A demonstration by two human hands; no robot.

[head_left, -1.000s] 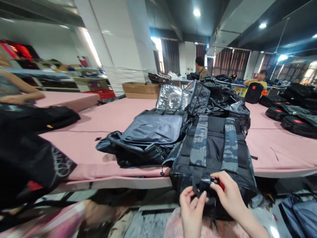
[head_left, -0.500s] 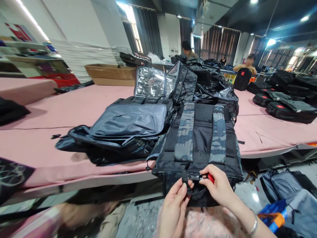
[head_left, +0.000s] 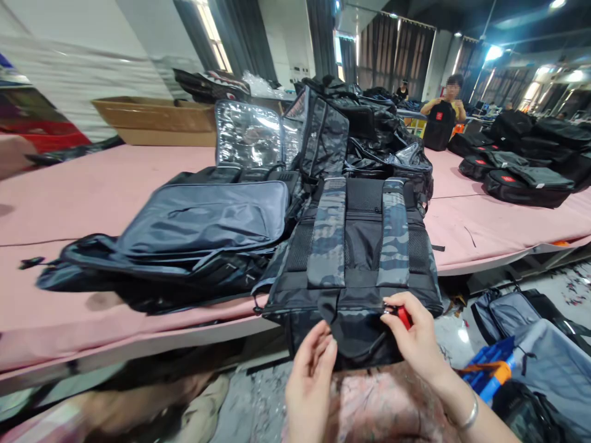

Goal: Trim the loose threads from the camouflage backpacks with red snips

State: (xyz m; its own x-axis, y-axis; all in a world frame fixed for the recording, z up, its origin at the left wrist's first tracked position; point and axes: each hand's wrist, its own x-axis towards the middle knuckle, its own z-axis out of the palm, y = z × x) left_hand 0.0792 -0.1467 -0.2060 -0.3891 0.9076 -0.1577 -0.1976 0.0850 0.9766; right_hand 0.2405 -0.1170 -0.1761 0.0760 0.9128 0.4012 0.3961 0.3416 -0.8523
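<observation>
A dark camouflage backpack (head_left: 360,246) lies back-up on the pink table (head_left: 92,191), and its lower end hangs over the table's front edge. My right hand (head_left: 420,341) is closed on a small red-handled tool (head_left: 404,315), whose metal tip is at the bag's bottom seam. My left hand (head_left: 310,375) is just below the left strap's lower end (head_left: 329,306). Its fingers are stretched out side by side and brush the fabric without gripping it. A metal bracelet sits on my right wrist.
An opened navy backpack (head_left: 194,227) lies to the left of the camouflage one, with more bags piled behind it. Cardboard boxes (head_left: 152,114) stand at the back left. Black bags (head_left: 530,181) cover the right table, where a seated person (head_left: 446,101) works. Bags and a blue crate (head_left: 489,372) are on the floor at the right.
My view has swung to the right and down. My left hand has let go of the strap end it pinched and dropped slightly. My right hand still holds the red tool at the seam.
</observation>
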